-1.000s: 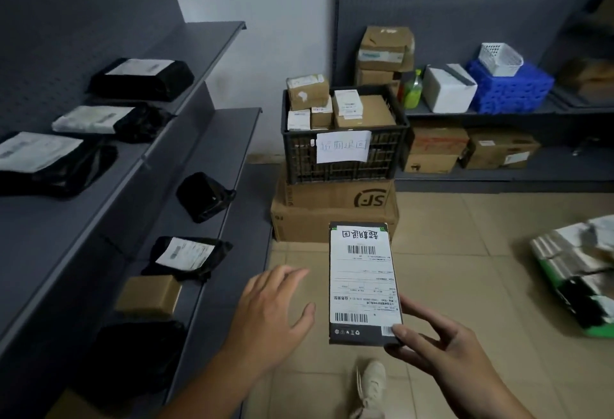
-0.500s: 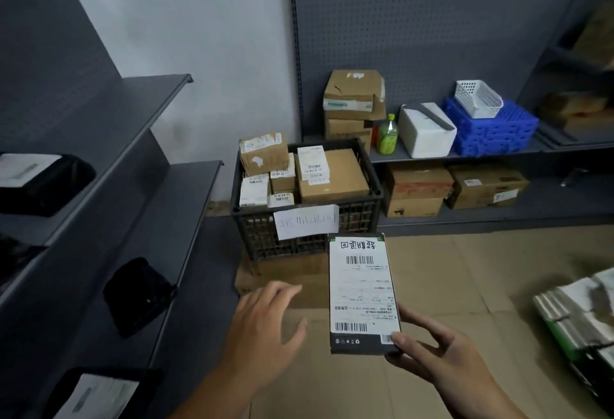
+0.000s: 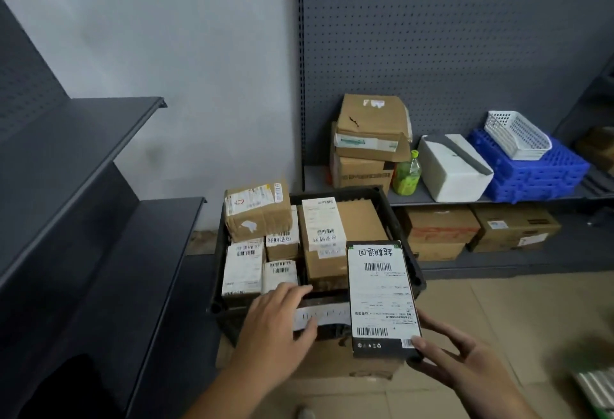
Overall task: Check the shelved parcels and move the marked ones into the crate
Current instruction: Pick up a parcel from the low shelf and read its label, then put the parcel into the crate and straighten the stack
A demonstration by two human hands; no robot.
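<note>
The right hand (image 3: 465, 365) grips the near end of a flat black parcel (image 3: 382, 295) with a white barcode label, thumb on its lower corner. It holds the parcel over the front right corner of the black crate (image 3: 332, 191), which is packed with labelled boxes. The left hand (image 3: 275, 325) is released, fingers relaxed over the crate's front rim beside a paper sign (image 3: 329, 317); I cannot tell whether it touches.

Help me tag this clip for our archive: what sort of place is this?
Likely a courier parcel storeroom: grey metal shelving, a black crate packed with barcoded cardboard parcels, and another labelled box held in the right hand.
</note>
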